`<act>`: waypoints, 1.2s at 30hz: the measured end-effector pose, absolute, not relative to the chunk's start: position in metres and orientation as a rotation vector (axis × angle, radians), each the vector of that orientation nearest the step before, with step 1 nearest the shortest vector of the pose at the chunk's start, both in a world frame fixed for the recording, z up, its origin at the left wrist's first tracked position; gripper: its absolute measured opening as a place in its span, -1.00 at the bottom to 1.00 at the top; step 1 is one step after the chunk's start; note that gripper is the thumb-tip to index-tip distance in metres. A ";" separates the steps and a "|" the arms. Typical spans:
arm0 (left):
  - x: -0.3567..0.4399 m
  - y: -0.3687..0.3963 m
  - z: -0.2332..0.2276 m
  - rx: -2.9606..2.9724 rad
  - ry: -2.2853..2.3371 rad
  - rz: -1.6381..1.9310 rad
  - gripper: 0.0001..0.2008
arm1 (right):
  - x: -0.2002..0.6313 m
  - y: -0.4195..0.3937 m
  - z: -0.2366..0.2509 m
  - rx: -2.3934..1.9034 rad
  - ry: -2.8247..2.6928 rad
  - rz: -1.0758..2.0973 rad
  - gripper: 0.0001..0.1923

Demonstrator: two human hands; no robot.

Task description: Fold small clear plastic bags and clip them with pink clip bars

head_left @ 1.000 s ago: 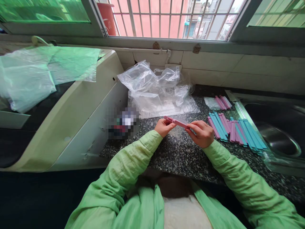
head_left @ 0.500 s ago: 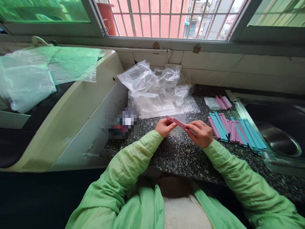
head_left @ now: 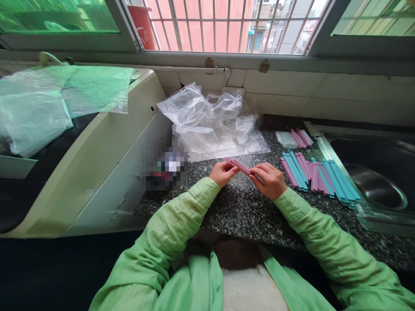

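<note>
**A:** So, what are the hands on?

**B:** Both hold one pink clip (head_left: 239, 165), a long thin plastic bar, just above the speckled counter (head_left: 246, 216). The left hand (head_left: 222, 173) pinches its left end between thumb and fingers; the right hand (head_left: 269, 180) is closed around the right end. The bar tilts a little, its left end higher.

**A:** Any bag with it?

**B:** Something clear and thin seems to hang under the bar between the hands, but I cannot tell whether it is a bag or only glare on the stone.

**A:** What containers are around?

**B:** Behind the hands, against the tiled wall, lies a crumpled heap of clear plastic bags (head_left: 212, 123). They look empty, though the folds hide much. Further right, a small clear bag (head_left: 288, 139) lies flat with a few pink clips (head_left: 301, 138) resting on or just beside its edge; which, I cannot tell.

**A:** And the loose ones?

**B:** A row of pink and blue clips (head_left: 319, 178) lies side by side on the counter, right of the right hand, not in any container. Beyond them is a steel sink (head_left: 379, 190); its bowl shows only bare metal.

**A:** On the left?

**B:** A white appliance (head_left: 106, 160) with thin plastic sheeting (head_left: 48, 103) draped over its top.
</note>
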State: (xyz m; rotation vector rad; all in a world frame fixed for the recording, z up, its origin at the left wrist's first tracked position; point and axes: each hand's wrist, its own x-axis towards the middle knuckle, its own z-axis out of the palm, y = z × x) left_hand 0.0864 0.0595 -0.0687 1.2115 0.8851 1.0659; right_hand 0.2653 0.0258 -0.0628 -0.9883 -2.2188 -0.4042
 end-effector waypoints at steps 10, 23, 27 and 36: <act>0.085 0.061 -0.069 1.206 0.868 1.033 -0.72 | 0.264 0.027 -0.065 -0.997 -2.235 -0.399 -0.89; 0.083 0.062 -0.068 1.248 0.824 0.987 -0.79 | 0.265 0.028 -0.068 -1.050 -2.242 -0.374 -0.87; 0.083 0.062 -0.064 1.236 0.852 0.987 -0.80 | 0.265 0.028 -0.068 -1.047 -2.238 -0.391 -0.88; 0.083 0.061 -0.066 1.237 0.843 1.011 -0.70 | 0.264 0.024 -0.064 -1.061 -2.261 -0.470 -0.85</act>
